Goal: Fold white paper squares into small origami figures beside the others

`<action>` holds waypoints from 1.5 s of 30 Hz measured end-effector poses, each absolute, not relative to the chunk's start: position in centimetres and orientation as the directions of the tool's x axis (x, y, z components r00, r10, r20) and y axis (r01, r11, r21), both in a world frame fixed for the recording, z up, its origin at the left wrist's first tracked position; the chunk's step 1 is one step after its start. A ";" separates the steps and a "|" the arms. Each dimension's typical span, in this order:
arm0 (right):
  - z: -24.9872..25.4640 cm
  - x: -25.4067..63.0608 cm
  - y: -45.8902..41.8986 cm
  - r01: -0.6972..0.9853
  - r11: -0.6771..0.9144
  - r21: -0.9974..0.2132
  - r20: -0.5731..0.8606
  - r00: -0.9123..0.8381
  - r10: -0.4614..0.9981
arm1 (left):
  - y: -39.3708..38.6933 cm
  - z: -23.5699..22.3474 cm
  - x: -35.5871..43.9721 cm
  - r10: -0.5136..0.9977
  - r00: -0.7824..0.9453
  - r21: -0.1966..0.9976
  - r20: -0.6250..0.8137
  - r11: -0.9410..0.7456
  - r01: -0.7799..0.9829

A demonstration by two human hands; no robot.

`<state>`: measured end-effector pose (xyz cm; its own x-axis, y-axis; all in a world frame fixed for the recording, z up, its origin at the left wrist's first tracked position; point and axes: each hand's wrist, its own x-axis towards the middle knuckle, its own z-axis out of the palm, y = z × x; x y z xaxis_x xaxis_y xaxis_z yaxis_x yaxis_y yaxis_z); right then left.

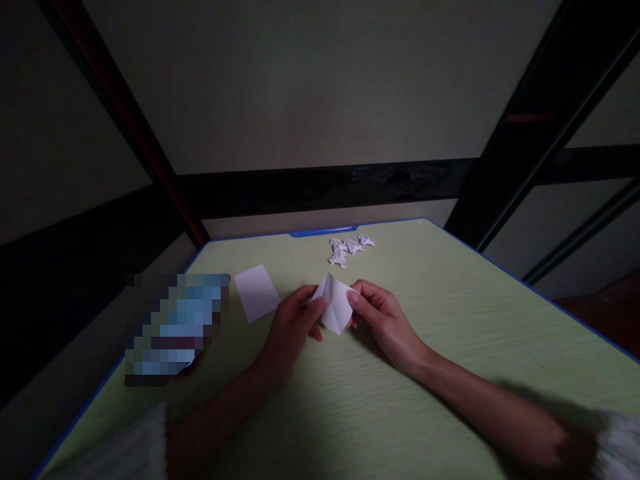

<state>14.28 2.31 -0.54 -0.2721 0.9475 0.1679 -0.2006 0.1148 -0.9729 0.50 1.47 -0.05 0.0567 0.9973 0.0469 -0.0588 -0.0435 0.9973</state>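
A small creased sheet of white paper (336, 305) is held up between my two hands, one corner pointing away from me and one toward me. My left hand (295, 319) pinches its left side, thumb on top. On the opposite side my right hand (380, 313) grips the paper's edge between thumb and fingers. Creases run through the sheet's middle. Fingers behind the paper are partly hidden. Beyond my hands lie several small folded white paper figures (353, 247), grouped close together. A flat white paper sheet (257, 293) rests left of my left hand.
The pale wood-grain table (470, 320) has a blue edge and a blue handle (324, 231) at its far side. A pixelated bluish object (185, 327) lies at the left edge. Light panels with dark bands (325, 190) stand behind the table.
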 end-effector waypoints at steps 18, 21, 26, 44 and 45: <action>-0.6 14.8 2.9 -0.155 0.223 -0.962 0.224 0.012 0.975 | 1.2 0.3 0.7 0.972 0.234 0.931 -0.027 0.110 -0.349; -0.5 14.9 3.0 -0.150 0.212 -0.966 0.211 0.022 0.977 | 1.2 0.6 0.7 0.974 0.220 0.909 -0.057 0.141 -0.392; -0.6 15.1 3.4 -0.122 0.205 -0.971 0.203 0.034 0.979 | 1.3 0.6 0.7 0.978 0.180 0.890 -0.107 0.175 -0.422; 0.0 15.6 4.1 -0.125 0.223 -0.967 0.228 -0.024 0.973 | 1.7 -0.2 0.4 0.998 -0.061 0.983 0.015 -0.026 -0.182; -0.1 15.5 4.1 -0.133 0.190 -0.973 0.201 -0.075 0.977 | 1.9 -0.4 0.3 0.997 -0.078 0.973 0.028 -0.045 -0.227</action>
<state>15.52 4.06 -0.06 -0.0752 0.9767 0.2012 -0.1325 0.1902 -0.9728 0.28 1.87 -0.37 -0.0776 0.9966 0.0278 -0.2266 -0.0447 0.9730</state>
